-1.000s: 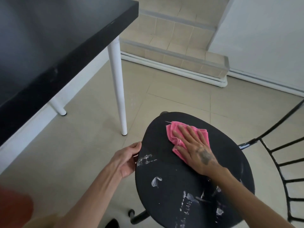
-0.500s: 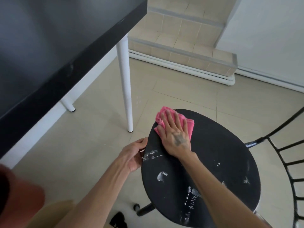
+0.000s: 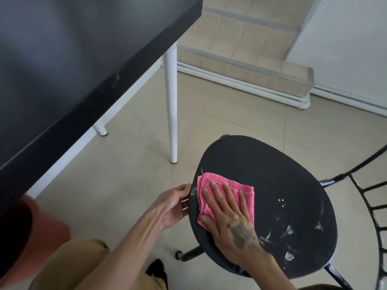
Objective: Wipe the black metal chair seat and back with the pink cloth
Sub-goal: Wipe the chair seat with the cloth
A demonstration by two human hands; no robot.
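No legible text, labels, brands, numbers or signs anywhere in the head view. The dark mark on the back of the right hand [image 3: 230, 222] is too blurred to read.

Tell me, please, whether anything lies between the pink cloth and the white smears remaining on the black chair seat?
Nothing visible does. The pink cloth lies flat under the right hand near the left edge of the round black metal chair seat; only bare seat separates it from the white smears on the right. The left hand grips the rim, clear of that path.
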